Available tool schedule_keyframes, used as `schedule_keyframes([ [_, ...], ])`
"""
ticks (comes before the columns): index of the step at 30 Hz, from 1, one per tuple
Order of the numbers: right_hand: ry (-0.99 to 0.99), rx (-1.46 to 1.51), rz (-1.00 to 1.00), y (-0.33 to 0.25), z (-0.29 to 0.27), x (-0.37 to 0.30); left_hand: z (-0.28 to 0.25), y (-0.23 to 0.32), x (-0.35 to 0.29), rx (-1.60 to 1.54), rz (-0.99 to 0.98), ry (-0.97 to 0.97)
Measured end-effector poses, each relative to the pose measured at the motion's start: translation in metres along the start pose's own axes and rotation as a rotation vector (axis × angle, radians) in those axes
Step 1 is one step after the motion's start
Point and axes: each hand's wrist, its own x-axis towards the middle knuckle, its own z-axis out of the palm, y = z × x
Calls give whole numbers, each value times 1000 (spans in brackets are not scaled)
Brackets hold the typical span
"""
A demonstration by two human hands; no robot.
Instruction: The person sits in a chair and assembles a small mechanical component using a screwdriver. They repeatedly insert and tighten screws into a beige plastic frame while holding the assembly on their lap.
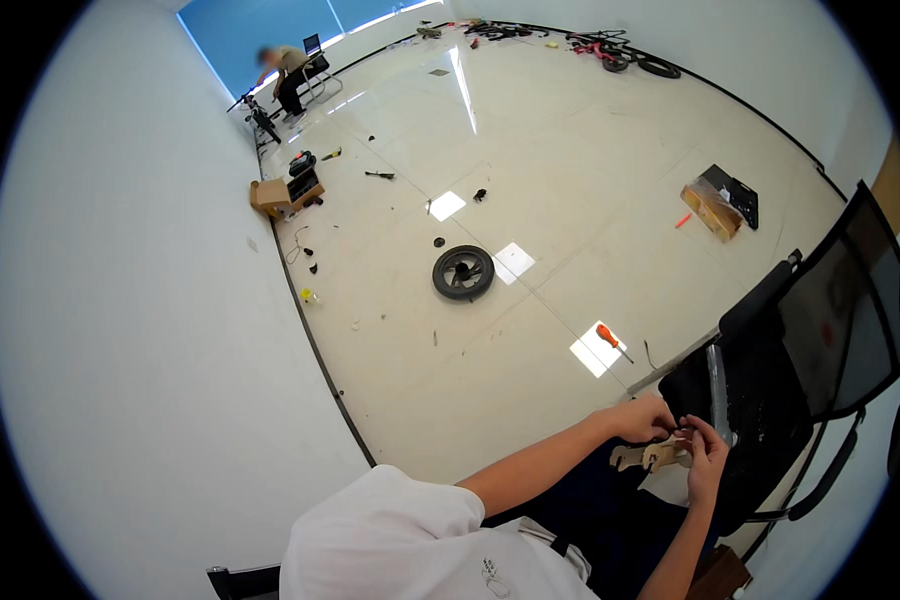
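Both my hands are close together over my lap, beside the black chair seat (pixel 770 400). My left hand (pixel 646 418) is closed, its fingertips pinched toward the right hand. Curled fingers of my right hand (pixel 707 456) meet them at a small dark thing too small to name. Just under the fingers is a tan, notched flat piece (pixel 660 457), with its right end by my right hand; whether that hand grips it I cannot tell. On the chair seat, close to my right hand, lies a clear plastic strip or bag (pixel 718 385).
An orange-handled screwdriver (pixel 608 336) and a small black wheel (pixel 463 273) lie on the tiled floor (pixel 390 340). An open cardboard box (pixel 288 194) stands by the left wall; another box (pixel 712 208) lies at right beside a black case (pixel 736 190). Far off, a person (pixel 288 75) sits near bike parts.
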Motion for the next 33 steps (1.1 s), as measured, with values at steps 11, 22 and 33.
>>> schedule_keyframes([
  [11,175,272,162,2,17,9,8,0,6,35,31,64],
  [22,339,-43,-8,16,24,18,4,11,3,55,-83,62],
  [33,-38,-577,-320,-25,13,16,13,-11,7,-29,21,48],
])
